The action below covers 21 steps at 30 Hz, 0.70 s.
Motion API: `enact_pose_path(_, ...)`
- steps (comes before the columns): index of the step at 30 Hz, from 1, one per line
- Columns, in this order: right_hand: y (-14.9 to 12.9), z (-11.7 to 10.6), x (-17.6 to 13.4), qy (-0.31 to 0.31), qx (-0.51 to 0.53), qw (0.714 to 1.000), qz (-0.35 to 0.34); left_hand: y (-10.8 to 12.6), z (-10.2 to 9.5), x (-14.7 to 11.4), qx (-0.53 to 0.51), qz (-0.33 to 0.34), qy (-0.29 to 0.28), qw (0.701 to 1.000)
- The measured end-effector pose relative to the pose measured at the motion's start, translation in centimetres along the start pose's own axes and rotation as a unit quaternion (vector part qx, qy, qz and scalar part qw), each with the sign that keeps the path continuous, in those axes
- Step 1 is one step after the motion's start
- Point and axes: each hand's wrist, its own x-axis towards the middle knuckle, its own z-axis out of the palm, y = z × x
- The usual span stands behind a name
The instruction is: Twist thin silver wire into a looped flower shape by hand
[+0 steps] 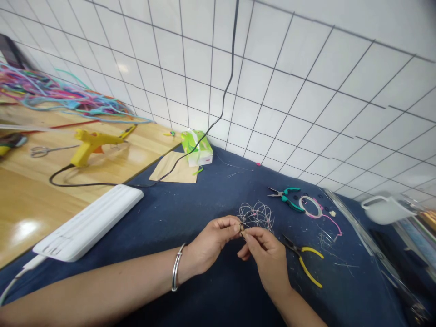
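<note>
Close together over the dark blue cloth, my left hand [213, 238] and my right hand [267, 254] both pinch a small dark loop [242, 228]. What it is made of is too small to tell. Just behind my fingertips is a silvery wire form [257, 214] of curved, crossing loops. Whether the dark loop is joined to it, I cannot tell. Yellow-handled pliers [309, 263] lie to the right of my right hand. Beyond them are teal-handled long-nose pliers [286, 196] and a coil of pale and pink wire [310, 207].
A white power bank [91, 222] with a cable lies at left. On the wooden table [150, 141] are a yellow glue gun [91, 146], scissors [44, 151] and tangled colourful pipe cleaners [68, 97]. A black cord [223, 104] hangs before the tiled wall, near a green tissue pack [197, 147].
</note>
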Motion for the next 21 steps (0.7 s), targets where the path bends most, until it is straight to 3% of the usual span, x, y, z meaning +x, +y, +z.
enact_pose_path(5,0.4,0.0,-0.1,0.035,-0.045,0.995,-0.086,-0.2,-0.1,0.0,-0.007,0.001,0.008,1.000)
enact_pose_path(8,0.7,-0.1,0.1,0.037,-0.126,0.981,-0.142,-0.4,-0.1,0.0,0.017,0.010,0.018,1.000)
enact_pose_path(15,1.2,-0.4,0.6,0.055,-0.307,0.905,-0.289,-0.7,0.0,0.0,0.133,0.074,0.045,0.987)
enact_pose_path(21,1.3,-0.3,0.5,0.056,-0.375,0.867,-0.323,-0.6,0.3,-0.2,0.231,0.122,0.068,0.963)
